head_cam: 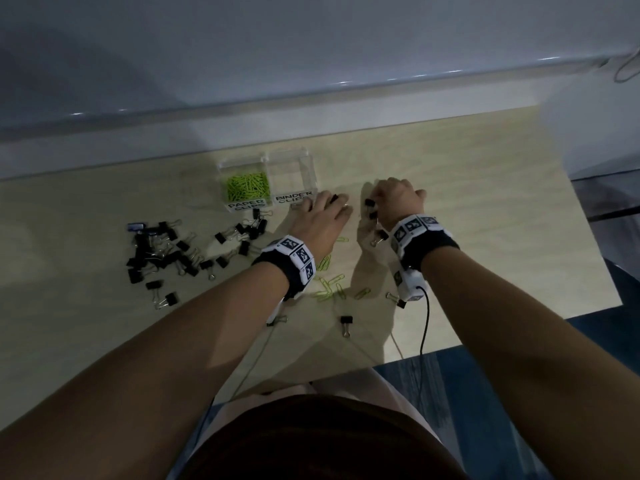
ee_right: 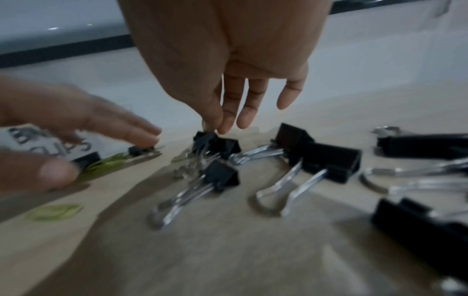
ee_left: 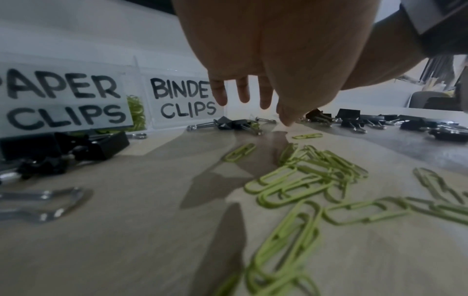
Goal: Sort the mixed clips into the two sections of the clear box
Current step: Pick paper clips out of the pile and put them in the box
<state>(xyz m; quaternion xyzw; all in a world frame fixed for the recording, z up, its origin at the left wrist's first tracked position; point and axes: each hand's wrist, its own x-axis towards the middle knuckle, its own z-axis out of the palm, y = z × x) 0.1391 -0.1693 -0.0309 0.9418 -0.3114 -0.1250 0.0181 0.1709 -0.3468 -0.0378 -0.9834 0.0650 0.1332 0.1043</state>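
Observation:
The clear box [head_cam: 266, 161] has a left section full of green paper clips [head_cam: 247, 187] and a right section labelled BINDER CLIPS [ee_left: 187, 102]. My left hand [head_cam: 332, 202] lies just right of the box with straight fingers [ee_right: 136, 130] touching a small black binder clip [ee_right: 139, 150]. My right hand [ee_right: 215, 128] pinches another black binder clip [ee_right: 215, 141] between thumb and forefinger, low over the table. Several more binder clips [ee_right: 326, 160] lie under and beside it. Loose green paper clips [ee_left: 303, 180] lie on the table below my left wrist.
A large heap of black binder clips [head_cam: 166, 251] covers the table left of my left arm. Single binder clips [head_cam: 346, 322] lie near the front edge. The light wooden table [head_cam: 485, 202] ends at a wall behind the box. Thin cables [head_cam: 424, 327] run from my wrists.

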